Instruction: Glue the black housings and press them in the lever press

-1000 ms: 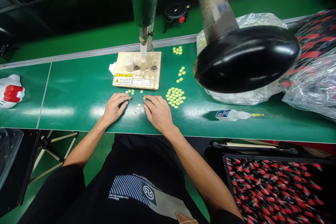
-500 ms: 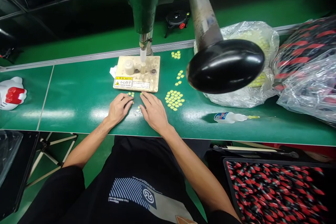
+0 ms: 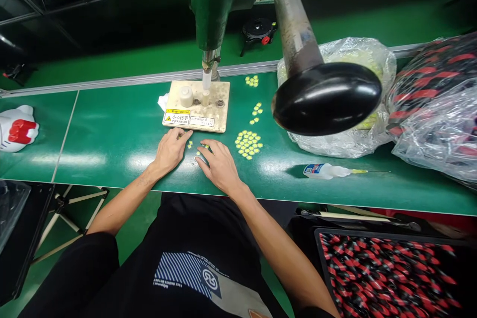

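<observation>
On the green worktop, my left hand (image 3: 170, 150) rests just in front of the press base plate (image 3: 208, 118), its fingers stretched towards the plate's front edge. My right hand (image 3: 219, 166) lies to the right, thumb and fingers apart, its fingertips beside small yellow-green discs (image 3: 190, 144) scattered between the hands. Neither hand shows anything gripped in it. Above the cream plate, the green press (image 3: 212, 10) holds a white tip (image 3: 206, 79) over a small post. A white cylinder (image 3: 186, 95) stands on the plate, behind a yellow warning label.
A cluster of yellow-green discs (image 3: 249, 144) lies right of my right hand, with smaller groups behind. The press's black knob (image 3: 328, 99) juts out above clear bags (image 3: 335, 144). A needle-tipped bottle (image 3: 324, 171) lies at right. Below is a tray of red-and-black parts (image 3: 387, 273).
My right hand has drawn back slightly from the plate, with its fingers more spread. My left fingertips have moved forward and right to the plate's edge. The view has shifted a little.
</observation>
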Tool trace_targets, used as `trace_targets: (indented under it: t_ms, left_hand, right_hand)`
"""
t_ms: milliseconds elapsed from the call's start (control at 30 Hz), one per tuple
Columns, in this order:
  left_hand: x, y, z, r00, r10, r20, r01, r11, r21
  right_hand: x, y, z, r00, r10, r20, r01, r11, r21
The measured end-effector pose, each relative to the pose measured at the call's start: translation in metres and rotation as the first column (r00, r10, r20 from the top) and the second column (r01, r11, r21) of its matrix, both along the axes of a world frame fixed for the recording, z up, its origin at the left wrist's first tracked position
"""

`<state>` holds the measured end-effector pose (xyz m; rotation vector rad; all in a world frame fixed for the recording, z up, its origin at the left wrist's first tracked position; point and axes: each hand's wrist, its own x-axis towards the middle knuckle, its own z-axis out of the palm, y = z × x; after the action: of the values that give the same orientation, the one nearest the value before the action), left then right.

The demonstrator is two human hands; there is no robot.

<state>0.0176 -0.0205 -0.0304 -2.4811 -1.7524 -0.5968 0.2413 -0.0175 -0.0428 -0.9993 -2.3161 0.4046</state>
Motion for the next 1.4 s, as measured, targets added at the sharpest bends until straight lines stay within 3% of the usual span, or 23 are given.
trace_targets:
  t_ms: [267, 433, 600, 867, 1200, 1400]
  left_hand:
    - [0.007, 0.007, -0.001, 0.995, 0.036, -0.092, -0.039, 0.999, -0.035]
    - [-0.002, -0.005, -0.001, 0.996, -0.015, 0.088, 0.020, 0.998, -0.052]
    - [-0.014, -0.008, 0.000, 0.977, 0.062, 0.206, -0.064, 0.998, 0.001]
    - [-0.009, -0.007, 0.000, 0.956, -0.062, 0.286, 0.093, 0.991, -0.095]
    - [-0.008, -0.007, 0.000, 0.947, -0.005, 0.321, 0.010, 1.000, -0.014]
    - [-0.009, 0.000, 0.001, 0.884, 0.115, 0.453, -0.076, 0.992, -0.104]
  right_hand:
    - [-0.002, 0.000, -0.003, 1.000, -0.006, -0.006, 0.006, 1.000, 0.022]
    - [0.000, -0.001, -0.002, 1.000, -0.006, -0.011, 0.006, 1.000, 0.002]
    - [-0.006, -0.001, 0.000, 1.000, -0.006, -0.022, 0.005, 1.000, -0.027]
    - [-0.018, 0.000, -0.001, 0.997, 0.068, -0.024, -0.069, 0.995, -0.074]
    - [-0.005, -0.002, 0.000, 0.992, -0.001, -0.122, -0.008, 0.997, -0.071]
    - [0.021, -0.006, 0.005, 0.925, -0.185, -0.332, 0.177, 0.983, -0.055]
